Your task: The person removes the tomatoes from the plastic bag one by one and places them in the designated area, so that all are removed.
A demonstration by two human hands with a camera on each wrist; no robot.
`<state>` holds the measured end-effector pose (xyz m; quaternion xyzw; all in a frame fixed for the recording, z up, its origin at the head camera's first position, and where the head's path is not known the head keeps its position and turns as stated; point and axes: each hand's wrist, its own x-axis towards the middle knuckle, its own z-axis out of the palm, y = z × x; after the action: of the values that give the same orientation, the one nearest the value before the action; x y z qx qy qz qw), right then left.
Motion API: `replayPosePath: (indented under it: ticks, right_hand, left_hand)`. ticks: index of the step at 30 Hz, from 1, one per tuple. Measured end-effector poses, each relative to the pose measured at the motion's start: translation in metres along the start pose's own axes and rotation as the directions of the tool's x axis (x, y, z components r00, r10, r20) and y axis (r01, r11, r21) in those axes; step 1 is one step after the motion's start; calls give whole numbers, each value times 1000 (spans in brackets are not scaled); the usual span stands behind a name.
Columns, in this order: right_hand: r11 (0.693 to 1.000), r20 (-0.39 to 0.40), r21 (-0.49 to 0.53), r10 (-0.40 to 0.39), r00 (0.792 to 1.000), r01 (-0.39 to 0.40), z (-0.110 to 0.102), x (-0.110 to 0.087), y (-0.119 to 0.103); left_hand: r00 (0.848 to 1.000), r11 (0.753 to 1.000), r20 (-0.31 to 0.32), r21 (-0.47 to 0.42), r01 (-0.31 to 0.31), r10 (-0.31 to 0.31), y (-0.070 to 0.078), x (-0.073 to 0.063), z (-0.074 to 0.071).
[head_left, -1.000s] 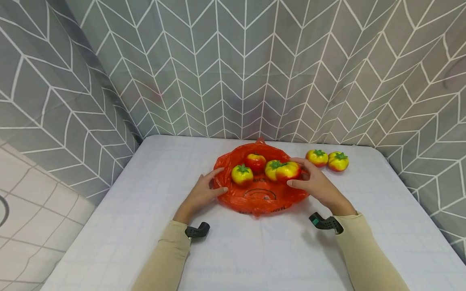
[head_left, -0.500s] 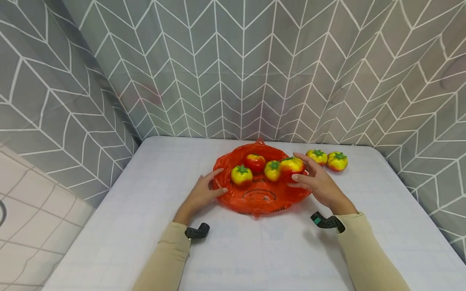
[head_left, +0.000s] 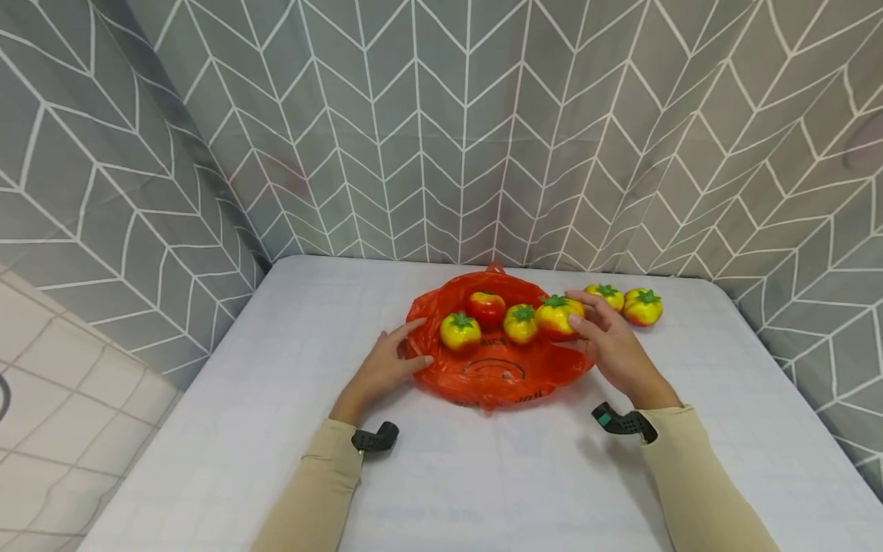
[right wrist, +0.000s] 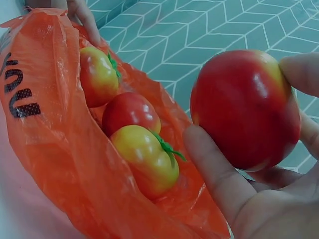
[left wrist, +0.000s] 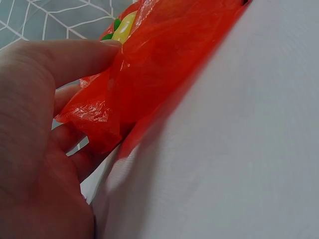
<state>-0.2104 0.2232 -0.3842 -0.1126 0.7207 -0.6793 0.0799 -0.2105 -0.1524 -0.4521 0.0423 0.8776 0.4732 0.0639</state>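
Your yellow-and-red fruit [head_left: 557,317] is held over the right side of the open red plastic bag [head_left: 444,382], apart from the fruits inside it. The thumb and fingers of your right hand [head_left: 617,349] pinch it from opposite sides. Your left hand [head_left: 384,370] is at the bag's left edge; the edge appears pinched between thumb and fingers, though the film partly hides them. Inside the bag are a left fruit [head_left: 460,332], a red fruit [head_left: 486,309] and a small yellow fruit [head_left: 520,323]. Two loose fruits [head_left: 642,308] sit beyond your right hand on the white surface [head_left: 497,483].
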Motion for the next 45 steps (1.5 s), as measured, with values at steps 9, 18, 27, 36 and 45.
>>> replayPosePath:
  ticks: [9, 18, 27, 36, 45]
  right_hand:
    - [998, -2, -68, 8, 1000, -8, -4, -7, 4]
    - [995, -55, -102, 18, 998, -24, -18, -13, 2]
    - [1000, -155, 27, -9, 988, 14, -38, -19, 6]
    - [997, -232, 78, 5, 973, 13, -51, -26, 12]
    - [1000, -268, 12, 7, 963, -4, -67, -25, 17]
  left_hand:
    - [1000, 1000, 11, 0, -5, 5, -5, -3, 0]
    - [1000, 1000, 8, -5, -11, 11, -3, -3, 2]
    - [999, 999, 15, -9, -44, 45, 0, 5, 2]
    - [1000, 999, 5, -20, -30, 30, -2, 3, -2]
    - [999, 999, -19, -30, -30, 29, -3, 4, -1]
